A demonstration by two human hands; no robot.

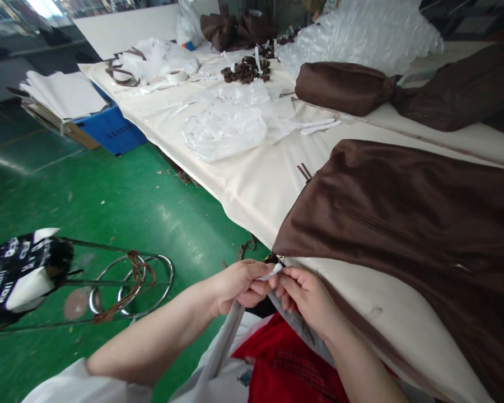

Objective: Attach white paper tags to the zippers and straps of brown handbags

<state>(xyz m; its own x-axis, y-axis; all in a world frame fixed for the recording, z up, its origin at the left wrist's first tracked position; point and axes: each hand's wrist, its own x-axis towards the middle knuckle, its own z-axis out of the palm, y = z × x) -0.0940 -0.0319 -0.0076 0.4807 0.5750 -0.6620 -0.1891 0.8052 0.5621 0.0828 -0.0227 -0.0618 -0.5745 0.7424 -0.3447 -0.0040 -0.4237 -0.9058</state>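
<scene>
At the near edge of the table, both hands meet by the lower left corner of a large brown leather bag (386,196). My left hand (243,284) is closed, pinching a thin white strip (271,273) between thumb and fingers. The fingers of my right hand (304,291) are also closed, at the strip's other end. A bit of metal hardware shows just above the strip, beside the bag's corner. From under the left hand hangs a greyish band (227,341). What lies behind the fingers is hidden.
Clear plastic bags (227,120) and white strips (319,126) lie farther up the table (252,184). Beyond are small brown pieces (247,70), stuffed brown bags (344,87) and bubble wrap (361,33). To my left stand a metal-framed stool (147,285) and a blue box (113,129).
</scene>
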